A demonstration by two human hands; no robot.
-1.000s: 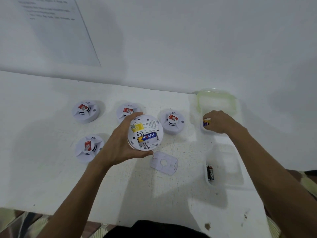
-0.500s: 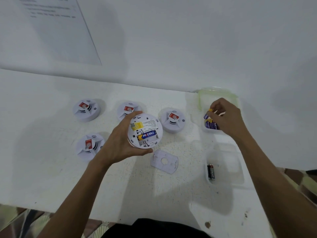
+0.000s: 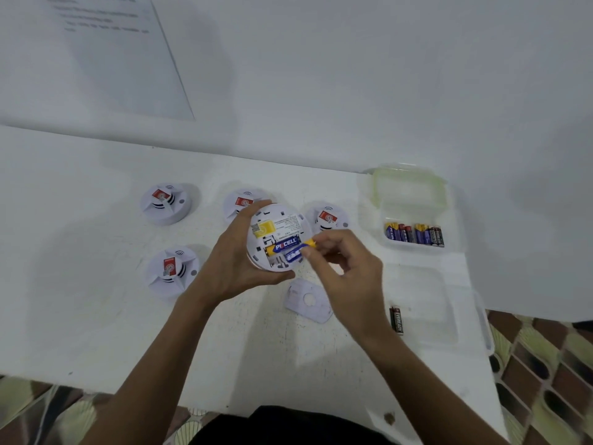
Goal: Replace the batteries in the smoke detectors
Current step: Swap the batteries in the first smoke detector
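"PKCELL" on the blue battery [image 3: 286, 245] in the detector [image 3: 282, 221]; "EVEREADY" on the lone black battery [image 3: 396, 320]

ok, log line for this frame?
left hand: holds open detector | right hand: pinches battery at compartment | cover: on table

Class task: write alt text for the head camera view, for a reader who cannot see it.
A left hand holds an upturned smoke detector while the right hand pinches a battery at its open compartment. Four more detectors sit on the white table.
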